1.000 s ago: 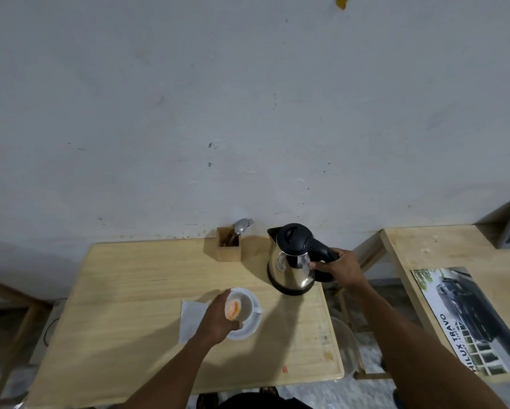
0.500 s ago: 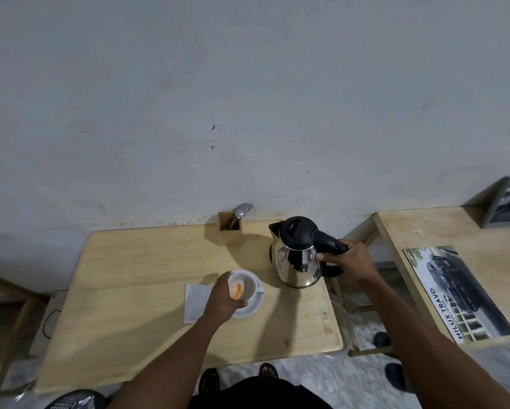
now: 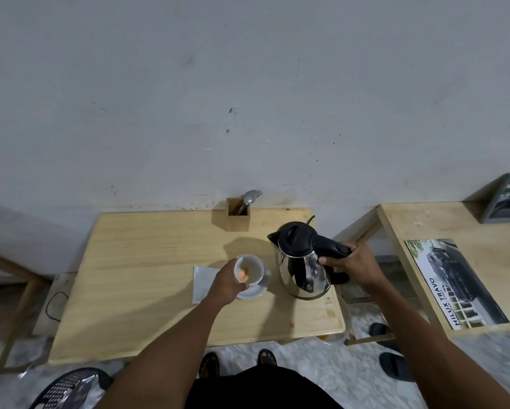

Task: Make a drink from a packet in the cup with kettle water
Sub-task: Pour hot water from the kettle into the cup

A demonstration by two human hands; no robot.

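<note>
A white cup [image 3: 252, 268] with orange powder at its bottom stands on a white saucer [image 3: 255, 291] on the wooden table [image 3: 147, 261]. My left hand [image 3: 225, 284] grips the cup's left side. A steel kettle [image 3: 302, 268] with a black lid sits just right of the cup, spout turned toward it. My right hand [image 3: 351, 265] is closed around the kettle's black handle. A silvery packet [image 3: 202, 278] lies flat on the table to the left of the saucer, partly under my left hand.
A wooden holder [image 3: 238, 215] with a spoon and fork stands at the table's back edge by the wall. A second table [image 3: 466, 261] to the right carries a car brochure [image 3: 454, 283]. Dark sandals [image 3: 395, 366] lie on the floor.
The kettle has come closer to the cup and toward me, with my right hand on its handle. My left hand keeps hold of the cup. The camera has shifted.
</note>
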